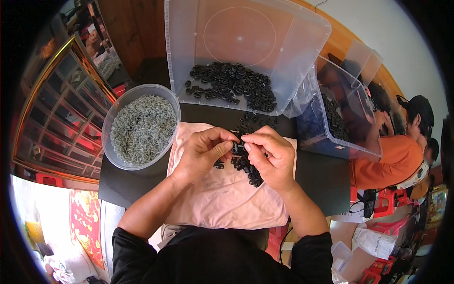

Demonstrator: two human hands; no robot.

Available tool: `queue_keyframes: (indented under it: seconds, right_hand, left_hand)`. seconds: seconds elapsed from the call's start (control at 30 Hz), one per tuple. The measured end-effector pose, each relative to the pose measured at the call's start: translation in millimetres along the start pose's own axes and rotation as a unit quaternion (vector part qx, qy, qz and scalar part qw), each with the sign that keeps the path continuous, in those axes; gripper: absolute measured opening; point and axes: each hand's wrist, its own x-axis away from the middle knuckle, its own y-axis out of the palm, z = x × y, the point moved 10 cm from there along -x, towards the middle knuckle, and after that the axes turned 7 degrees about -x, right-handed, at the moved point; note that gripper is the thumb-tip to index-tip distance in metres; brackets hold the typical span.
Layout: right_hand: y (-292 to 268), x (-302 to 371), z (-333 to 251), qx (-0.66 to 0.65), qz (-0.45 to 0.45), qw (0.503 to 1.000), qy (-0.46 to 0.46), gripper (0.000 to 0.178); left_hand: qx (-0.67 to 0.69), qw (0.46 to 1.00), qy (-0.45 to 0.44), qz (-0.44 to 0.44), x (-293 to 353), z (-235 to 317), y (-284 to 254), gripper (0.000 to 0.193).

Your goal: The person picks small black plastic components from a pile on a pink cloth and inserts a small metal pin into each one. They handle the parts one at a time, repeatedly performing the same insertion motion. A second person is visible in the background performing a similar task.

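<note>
Over a pink cloth [222, 203], my left hand [205, 154] pinches a small black ring-like part [235, 148] between thumb and fingertips. Thumb and forefinger of my right hand [272, 154] are pressed together right beside it, at a tiny greyish piece [241, 146] that touches the black part; its exact kind is too small to make out. Beneath and between the hands lies a loose pile of black parts [253, 175], partly hidden by my fingers. To the left stands a round clear tub [107, 131] full of small grey translucent pieces [142, 128].
Behind the cloth, a large clear plastic bin [236, 40] holds many black parts [231, 80]. Another clear bin [319, 132] with black parts sits at the right, beside a person in an orange top [388, 154]. Left of the dark table [326, 175] is a gold-framed panel [66, 113].
</note>
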Motion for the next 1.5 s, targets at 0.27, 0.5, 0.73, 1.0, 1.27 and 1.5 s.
queue_keyframes:
  seconds: [0.27, 0.5, 0.73, 1.0, 1.27, 1.5]
  right_hand:
    - [2, -2, -3, 0.039, -0.025, 0.999, -0.013, 0.015]
    - [1, -4, 7, -0.024, -0.042, 0.998, 0.03, 0.015]
    - [2, -3, 11, -0.065, -0.047, 0.995, 0.056, 0.014]
    - [2, -2, 15, -0.15, -0.04, 0.984, 0.091, 0.012]
    - [3, -2, 15, -0.13, -0.044, 0.986, 0.095, 0.011]
    - [1, -2, 5, -0.016, -0.036, 0.999, 0.031, 0.012]
  left_hand:
    - [-0.042, 0.999, 0.002, -0.003, 0, 2, 0, 0.011]
    - [-0.061, 0.998, 0.002, -0.007, 1, 4, 1, 0.011]
    - [-0.034, 0.999, -0.001, -0.018, 0, 1, 1, 0.011]
    - [0.008, 1.0, 0.008, -0.02, -2, 2, 2, 0.011]
    - [0.018, 0.999, 0.009, -0.026, -2, 1, 4, 0.011]
    - [0.007, 1.0, 0.007, -0.029, -2, 0, 4, 0.01]
